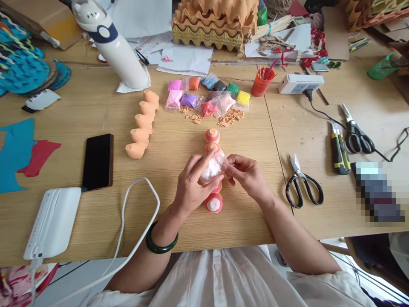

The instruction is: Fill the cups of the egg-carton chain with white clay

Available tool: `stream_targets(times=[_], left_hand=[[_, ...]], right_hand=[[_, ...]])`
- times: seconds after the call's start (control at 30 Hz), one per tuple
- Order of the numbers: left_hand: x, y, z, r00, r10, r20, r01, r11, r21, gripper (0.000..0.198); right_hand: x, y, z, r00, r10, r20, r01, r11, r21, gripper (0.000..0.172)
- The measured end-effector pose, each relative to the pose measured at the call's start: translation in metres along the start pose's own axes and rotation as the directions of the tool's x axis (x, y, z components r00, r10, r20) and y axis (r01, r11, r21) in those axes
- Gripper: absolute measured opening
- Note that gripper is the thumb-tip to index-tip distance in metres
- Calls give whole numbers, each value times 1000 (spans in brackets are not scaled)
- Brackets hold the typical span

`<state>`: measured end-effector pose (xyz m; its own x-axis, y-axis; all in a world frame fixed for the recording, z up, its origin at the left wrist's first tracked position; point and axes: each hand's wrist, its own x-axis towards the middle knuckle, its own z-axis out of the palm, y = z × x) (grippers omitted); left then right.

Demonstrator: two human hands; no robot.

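Between my two hands is a small clear plastic bag of white modelling clay [212,169]. My left hand [193,181] grips its left side between thumb and fingers. At its right edge, my right hand [244,172] pinches the plastic. Below them stands a row of egg-carton cups [212,135] with pink-red bands; my hands hide the middle of the row. The nearest cup [213,203] carries a white patch on its top. A second strip of plain orange egg-carton cups [141,123] lies to the left.
Bags of coloured clay [190,100] and orange scraps [230,118] lie beyond the cups. Scissors [298,177], a utility knife [338,149] and a power strip [300,84] are on the right. A phone [98,162], a white device [53,221] with a cable and a white bottle [118,55] are left.
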<state>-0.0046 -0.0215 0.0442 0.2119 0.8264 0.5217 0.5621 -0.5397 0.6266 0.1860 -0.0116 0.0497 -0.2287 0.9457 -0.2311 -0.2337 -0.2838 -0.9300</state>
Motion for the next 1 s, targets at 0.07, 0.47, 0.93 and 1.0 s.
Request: stream_targets(times=[0.07, 0.47, 0.93, 1.0], left_hand=[[1, 1, -3, 998, -61, 22, 62, 994, -88, 46], [9, 13, -19, 941, -327, 89, 339, 902, -269, 23], [11, 13, -20, 899, -428, 88, 434, 854, -287, 41], [11, 11, -19, 876, -458, 152, 482, 814, -324, 40]], right_hand=[[-1, -2, -1, 1000, -16, 1, 16, 999, -39, 47], [-4, -1, 7, 991, -23, 131, 43, 988, -148, 44], [-5, -8, 9, 985, 32, 169, -12, 993, -116, 50], [-5, -9, 8, 985, 24, 173, -2, 992, -127, 48]])
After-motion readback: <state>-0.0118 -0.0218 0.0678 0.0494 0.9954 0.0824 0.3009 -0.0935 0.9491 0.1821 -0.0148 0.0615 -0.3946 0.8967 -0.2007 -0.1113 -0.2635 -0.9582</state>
